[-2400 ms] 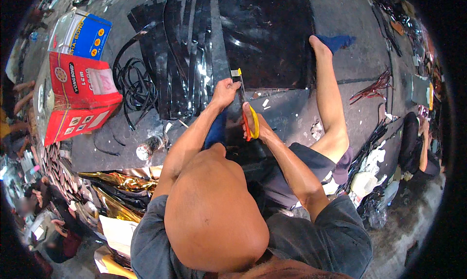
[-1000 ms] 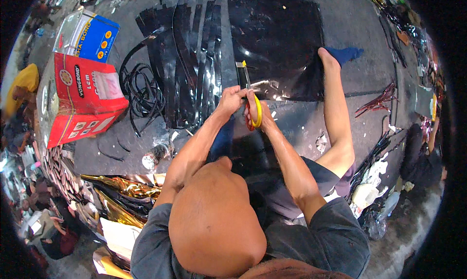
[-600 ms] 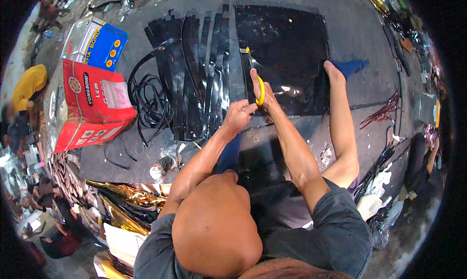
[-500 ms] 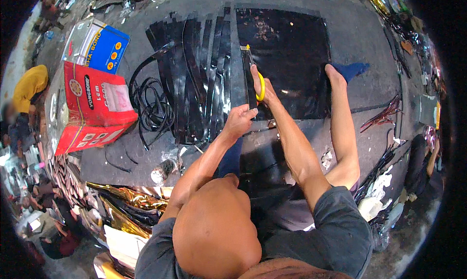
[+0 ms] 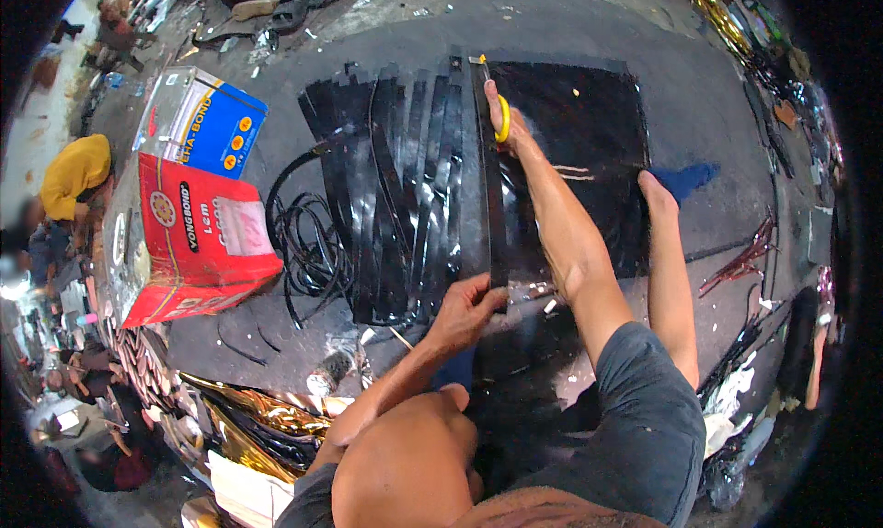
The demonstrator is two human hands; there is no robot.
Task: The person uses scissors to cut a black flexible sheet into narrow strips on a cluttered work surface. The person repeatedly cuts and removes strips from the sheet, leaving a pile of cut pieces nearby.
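Observation:
A black sheet (image 5: 593, 114) lies flat on the grey ground mat in front of me. My right hand (image 5: 511, 128) is closed around yellow-handled scissors (image 5: 503, 119) at the sheet's far left edge. The blades' details are too small to make out. A long narrow black strip (image 5: 496, 224) runs along that edge toward me. At its near end, my left hand (image 5: 466, 309) pinches the strip between thumb and fingers. Left of it, several cut black strips (image 5: 386, 197) lie side by side, some overlapping.
A red carton (image 5: 202, 238) and a blue and white box (image 5: 225, 128) stand at the left, beside coiled black cord (image 5: 313, 243). My foot in a blue sock (image 5: 682, 180) rests by the sheet's right edge. Gold foil (image 5: 248, 427) lies near left. A person in yellow (image 5: 74, 174) is far left.
My right hand with the scissors has moved away from me to the far edge. My left hand has drawn nearer, down to the strip's near end. The whole view has shifted.

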